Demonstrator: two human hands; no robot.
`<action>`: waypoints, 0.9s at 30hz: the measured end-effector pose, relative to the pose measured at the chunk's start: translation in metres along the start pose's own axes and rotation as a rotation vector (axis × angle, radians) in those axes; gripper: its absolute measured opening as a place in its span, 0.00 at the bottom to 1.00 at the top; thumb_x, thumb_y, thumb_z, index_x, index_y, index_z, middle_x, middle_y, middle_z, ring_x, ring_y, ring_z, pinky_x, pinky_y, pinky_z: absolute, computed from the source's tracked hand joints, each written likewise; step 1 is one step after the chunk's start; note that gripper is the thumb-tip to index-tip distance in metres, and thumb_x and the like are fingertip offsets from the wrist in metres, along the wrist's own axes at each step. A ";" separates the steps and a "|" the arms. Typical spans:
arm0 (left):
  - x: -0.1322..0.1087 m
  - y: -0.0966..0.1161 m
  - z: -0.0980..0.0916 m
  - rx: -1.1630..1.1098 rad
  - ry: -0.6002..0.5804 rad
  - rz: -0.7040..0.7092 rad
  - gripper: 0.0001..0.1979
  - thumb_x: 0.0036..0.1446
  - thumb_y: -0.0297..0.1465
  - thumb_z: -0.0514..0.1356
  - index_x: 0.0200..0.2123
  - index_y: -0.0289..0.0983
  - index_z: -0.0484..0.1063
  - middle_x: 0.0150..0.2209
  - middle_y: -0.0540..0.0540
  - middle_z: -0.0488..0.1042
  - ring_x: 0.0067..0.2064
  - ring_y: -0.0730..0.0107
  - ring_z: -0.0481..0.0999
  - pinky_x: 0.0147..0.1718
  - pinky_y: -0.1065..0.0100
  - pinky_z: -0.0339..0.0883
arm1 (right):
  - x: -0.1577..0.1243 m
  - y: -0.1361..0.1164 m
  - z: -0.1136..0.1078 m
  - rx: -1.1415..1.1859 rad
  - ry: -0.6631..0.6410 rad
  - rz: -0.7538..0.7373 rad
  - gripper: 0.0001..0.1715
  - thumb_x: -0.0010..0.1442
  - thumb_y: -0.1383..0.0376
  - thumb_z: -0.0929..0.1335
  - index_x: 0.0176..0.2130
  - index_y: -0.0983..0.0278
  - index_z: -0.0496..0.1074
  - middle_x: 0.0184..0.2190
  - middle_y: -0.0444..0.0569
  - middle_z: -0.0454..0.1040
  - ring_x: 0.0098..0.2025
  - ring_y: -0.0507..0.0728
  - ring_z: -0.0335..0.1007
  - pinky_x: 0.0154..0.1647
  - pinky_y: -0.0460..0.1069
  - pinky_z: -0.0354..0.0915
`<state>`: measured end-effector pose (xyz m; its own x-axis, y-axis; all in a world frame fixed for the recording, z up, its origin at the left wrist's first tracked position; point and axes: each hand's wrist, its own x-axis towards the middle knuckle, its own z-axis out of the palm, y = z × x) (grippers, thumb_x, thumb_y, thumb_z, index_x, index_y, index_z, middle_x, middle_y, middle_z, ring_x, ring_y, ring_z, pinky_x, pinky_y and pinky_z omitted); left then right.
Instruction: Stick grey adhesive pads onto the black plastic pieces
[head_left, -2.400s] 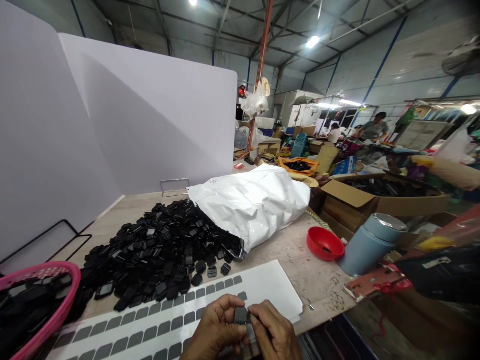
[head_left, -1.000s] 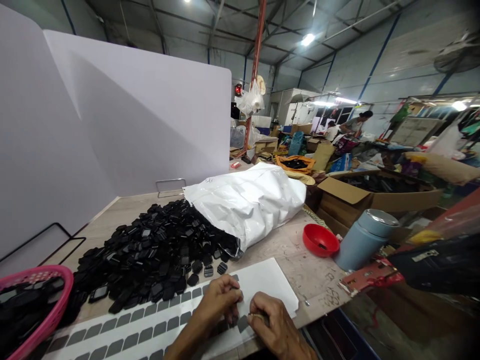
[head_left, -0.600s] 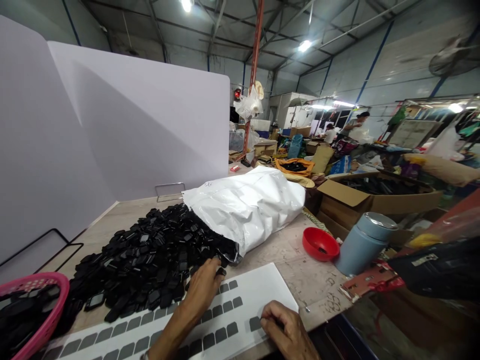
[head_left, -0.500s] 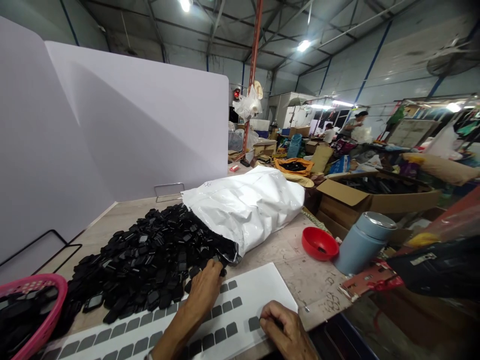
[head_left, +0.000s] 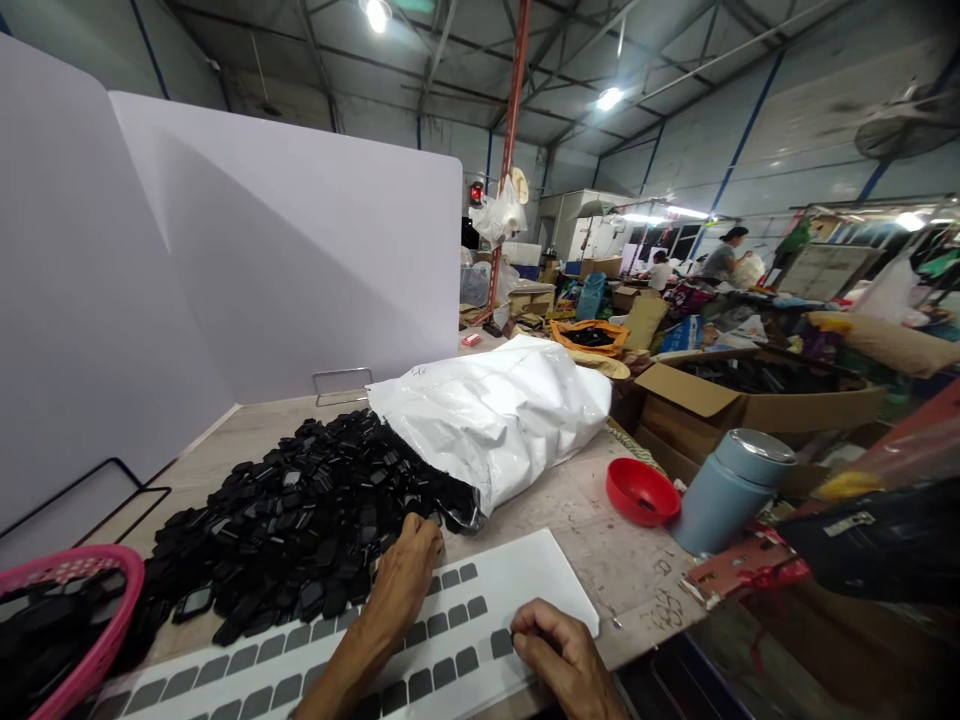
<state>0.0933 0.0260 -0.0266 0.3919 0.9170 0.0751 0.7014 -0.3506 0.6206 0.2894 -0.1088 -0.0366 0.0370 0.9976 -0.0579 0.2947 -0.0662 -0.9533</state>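
Observation:
A heap of small black plastic pieces with rounded corners spreads over the left of the table. At its right edge my left hand reaches into the pieces, fingers curled and closed; what they grip is hidden. Below the heap lies a white sheet with rows of dark grey rounded squares. Over the sheet's right part is my right hand, thumb and finger pinched together at the edge of the end grey square. Anything in that pinch is too small to make out.
A white plastic bag lies open against the heap. To the left stands a pink basket of black pieces. A red bowl and blue-grey flask stand right, before a cardboard box. White panels rise behind.
My right hand has shifted slightly left, its fingertips closer to the end grey square. My left hand has moved slightly up and left at the heap's edge. The view has shifted a little.

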 end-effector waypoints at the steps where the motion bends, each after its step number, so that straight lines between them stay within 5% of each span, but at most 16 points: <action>1: -0.003 0.003 -0.002 -0.051 -0.011 0.000 0.12 0.63 0.34 0.43 0.32 0.40 0.62 0.35 0.48 0.66 0.36 0.67 0.70 0.35 0.68 0.59 | 0.000 0.000 0.001 0.028 -0.002 0.002 0.13 0.56 0.56 0.65 0.33 0.62 0.72 0.25 0.41 0.61 0.29 0.53 0.56 0.31 0.46 0.55; 4: -0.018 0.013 -0.002 -0.263 -0.139 -0.006 0.11 0.62 0.38 0.44 0.32 0.41 0.60 0.25 0.51 0.68 0.27 0.69 0.69 0.27 0.70 0.60 | 0.001 0.002 0.009 0.205 -0.014 0.011 0.22 0.54 0.53 0.67 0.45 0.61 0.73 0.28 0.42 0.63 0.27 0.51 0.57 0.29 0.46 0.55; 7: -0.036 0.018 0.012 -0.789 -0.355 -0.113 0.12 0.58 0.42 0.53 0.35 0.40 0.59 0.18 0.55 0.66 0.17 0.76 0.60 0.18 0.74 0.53 | 0.001 0.003 0.022 0.421 -0.069 0.027 0.31 0.51 0.53 0.69 0.53 0.60 0.70 0.27 0.41 0.64 0.21 0.47 0.51 0.22 0.44 0.51; 11: -0.052 0.020 0.031 -1.293 -0.407 -0.199 0.19 0.46 0.40 0.66 0.36 0.38 0.63 0.22 0.55 0.68 0.16 0.81 0.60 0.15 0.76 0.46 | 0.000 0.006 0.032 0.511 -0.174 0.039 0.32 0.48 0.61 0.70 0.54 0.60 0.71 0.25 0.40 0.66 0.20 0.46 0.52 0.23 0.44 0.50; 16: -0.063 0.017 0.039 -1.376 -0.420 -0.369 0.24 0.34 0.21 0.64 0.39 0.37 0.67 0.24 0.56 0.71 0.16 0.83 0.60 0.17 0.76 0.50 | -0.009 0.019 0.024 0.516 -0.212 0.134 0.31 0.45 0.65 0.69 0.52 0.62 0.73 0.25 0.41 0.68 0.24 0.48 0.59 0.29 0.45 0.55; 22: -0.068 0.021 0.050 -1.465 -0.429 -0.439 0.22 0.32 0.20 0.61 0.37 0.35 0.69 0.22 0.52 0.73 0.19 0.78 0.67 0.20 0.74 0.53 | -0.014 0.031 0.017 0.420 -0.242 0.192 0.32 0.46 0.61 0.71 0.52 0.62 0.73 0.28 0.42 0.69 0.27 0.51 0.62 0.31 0.47 0.58; 27: -0.067 0.030 0.040 -1.412 -0.371 -0.480 0.21 0.31 0.21 0.64 0.35 0.36 0.70 0.23 0.53 0.74 0.18 0.80 0.65 0.18 0.75 0.53 | -0.007 0.021 0.011 0.257 0.029 0.059 0.24 0.56 0.54 0.66 0.49 0.63 0.72 0.29 0.43 0.66 0.24 0.50 0.59 0.26 0.46 0.56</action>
<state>0.1118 -0.0538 -0.0438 0.5727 0.7144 -0.4020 -0.2338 0.6124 0.7552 0.2847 -0.1173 -0.0590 0.0749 0.9910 -0.1105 0.0394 -0.1137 -0.9927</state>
